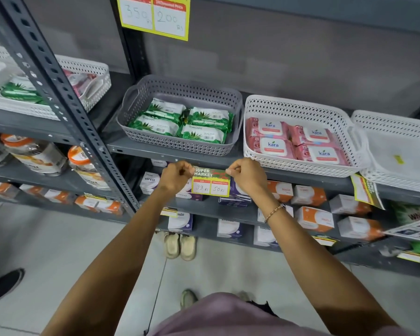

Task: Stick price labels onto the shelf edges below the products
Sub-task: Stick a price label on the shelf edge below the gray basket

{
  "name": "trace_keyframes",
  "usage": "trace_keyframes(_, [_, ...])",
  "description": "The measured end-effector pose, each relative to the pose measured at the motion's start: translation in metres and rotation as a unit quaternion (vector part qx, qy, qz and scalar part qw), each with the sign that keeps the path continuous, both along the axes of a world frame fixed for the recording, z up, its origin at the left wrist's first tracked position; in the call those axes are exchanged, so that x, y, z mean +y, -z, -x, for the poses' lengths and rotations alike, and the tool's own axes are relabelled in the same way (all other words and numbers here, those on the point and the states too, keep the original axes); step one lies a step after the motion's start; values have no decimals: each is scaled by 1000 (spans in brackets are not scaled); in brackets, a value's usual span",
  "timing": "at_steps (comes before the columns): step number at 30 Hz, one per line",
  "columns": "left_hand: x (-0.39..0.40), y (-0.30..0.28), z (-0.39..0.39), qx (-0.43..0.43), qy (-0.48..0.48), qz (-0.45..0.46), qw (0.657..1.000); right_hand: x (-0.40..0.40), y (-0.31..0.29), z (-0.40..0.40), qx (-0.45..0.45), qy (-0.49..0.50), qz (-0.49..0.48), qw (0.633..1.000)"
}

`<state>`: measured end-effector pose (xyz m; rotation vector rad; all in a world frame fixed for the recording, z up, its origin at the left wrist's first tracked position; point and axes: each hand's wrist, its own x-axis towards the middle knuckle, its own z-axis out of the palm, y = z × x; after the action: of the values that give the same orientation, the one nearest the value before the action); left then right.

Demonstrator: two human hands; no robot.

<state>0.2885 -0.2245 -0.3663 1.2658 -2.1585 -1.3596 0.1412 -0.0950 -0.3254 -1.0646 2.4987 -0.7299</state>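
A yellow-bordered price label (pixel 210 181) with a green "SUPER MARKET" header and two white boxes reading 99 and 50 hangs just below the grey shelf edge (pixel 141 151). My left hand (pixel 176 177) pinches its upper left corner. My right hand (pixel 246 175) pinches its upper right corner. Right above, on the shelf, a grey basket (pixel 180 93) holds green wipe packs (pixel 182 122). Beside it a white basket (pixel 298 107) holds pink Kara packs (pixel 296 144).
A slotted grey upright (pixel 58 98) stands to the left. Another label (pixel 365 190) hangs tilted under the right white basket (pixel 398 127). A large yellow label (pixel 153 16) hangs above. Boxes fill the lower shelves; shoes (pixel 180 246) lie on the floor.
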Motion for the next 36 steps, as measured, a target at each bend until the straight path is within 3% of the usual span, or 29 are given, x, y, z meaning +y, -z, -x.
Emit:
trace_keyframes(4, [-13, -5, -14, -12, 23, 96, 995, -16, -1, -17, 46, -15, -8, 999])
trace_keyframes(11, [-44, -13, -37, -26, 33, 177, 983, -45, 1, -36, 65, -46, 5, 997])
trace_keyframes(18, [-61, -9, -48, -76, 82, 291, 950, -60, 18, -46, 95, -81, 21, 992])
trace_keyframes(25, [-64, 0, -47, -121, 70, 331, 933, -67, 31, -53, 116, -47, 48, 991])
trace_keyframes(36, [-72, 9, -48, -62, 65, 354, 931, -70, 39, -49, 133, -57, 51, 988])
